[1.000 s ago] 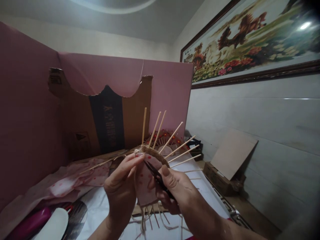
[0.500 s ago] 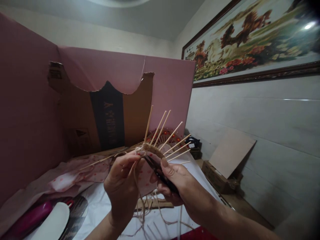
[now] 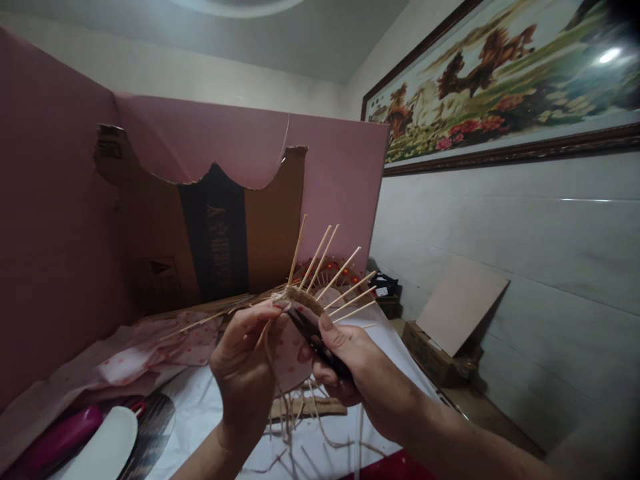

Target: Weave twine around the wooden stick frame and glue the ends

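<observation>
A round piece with pink dotted fabric (image 3: 290, 360), a twine-wrapped rim (image 3: 310, 301) and thin sticks (image 3: 340, 272) fanning out from its edge is held up before me. My left hand (image 3: 245, 363) pinches its left edge, where a strand of twine (image 3: 270, 347) hangs down past my fingers. Wrapped in my right hand (image 3: 350, 363) are black scissors (image 3: 307, 330); their slim tips point up and left, close to the left fingertips and the rim. The scissors' handles are mostly hidden by my fingers. Whether the tips touch the twine, I cannot make out.
Under my hands, a white-covered table (image 3: 195, 407) carries loose twine and a brown strip (image 3: 305, 408). Dotted cloth (image 3: 150, 353), a magenta object (image 3: 65, 433) and a white object (image 3: 107, 447) lie at left. Behind stands torn cardboard (image 3: 273, 233) against pink panels (image 3: 345, 180).
The hands keep nearly the same grip. The sticks' tips have shifted slightly left and down, and the scissors have tilted a little; the view has also moved slightly.
</observation>
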Demonstrator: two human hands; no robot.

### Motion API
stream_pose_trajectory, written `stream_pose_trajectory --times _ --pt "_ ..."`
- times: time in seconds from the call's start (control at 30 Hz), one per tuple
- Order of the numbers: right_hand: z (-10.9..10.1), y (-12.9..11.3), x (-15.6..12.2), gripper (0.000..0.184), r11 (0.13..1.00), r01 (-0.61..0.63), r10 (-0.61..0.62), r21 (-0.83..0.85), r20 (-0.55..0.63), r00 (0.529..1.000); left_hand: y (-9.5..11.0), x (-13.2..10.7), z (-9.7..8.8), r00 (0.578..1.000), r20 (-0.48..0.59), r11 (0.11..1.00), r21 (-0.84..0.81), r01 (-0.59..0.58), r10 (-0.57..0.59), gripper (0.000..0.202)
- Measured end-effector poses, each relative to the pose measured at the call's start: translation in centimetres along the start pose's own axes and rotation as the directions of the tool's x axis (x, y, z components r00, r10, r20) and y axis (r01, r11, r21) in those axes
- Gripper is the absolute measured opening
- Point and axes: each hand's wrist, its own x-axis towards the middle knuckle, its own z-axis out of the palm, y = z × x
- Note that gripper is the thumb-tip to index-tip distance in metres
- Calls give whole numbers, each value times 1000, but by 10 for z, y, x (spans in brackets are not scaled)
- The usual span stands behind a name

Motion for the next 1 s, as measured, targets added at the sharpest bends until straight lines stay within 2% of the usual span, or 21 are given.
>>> stream_pose_trajectory --times 0.17,0.3,0.53,0.73,1.0 --pt "-1 1 0 60 999 2 -4 -46 -54 999 1 -1 -1 999 42 999 -32 -2 4 11" --pt "-4 5 4 62 999 1 -3 -54 -36 999 -3 -1 0 998 65 999 -32 -19 21 9" --pt "-7 13 10 64 999 -24 23 -21 -48 999 -21 -2 -5 1000 16 1000 -5 17 -17 8" --pt "-10 13 13 64 999 -47 47 -14 -44 998 -16 -3 -4 999 48 999 26 23 -24 9" --pt "-8 12 14 61 999 -34 34 22 -9 999 -14 -4 -4 998 48 997 71 -35 32 11"
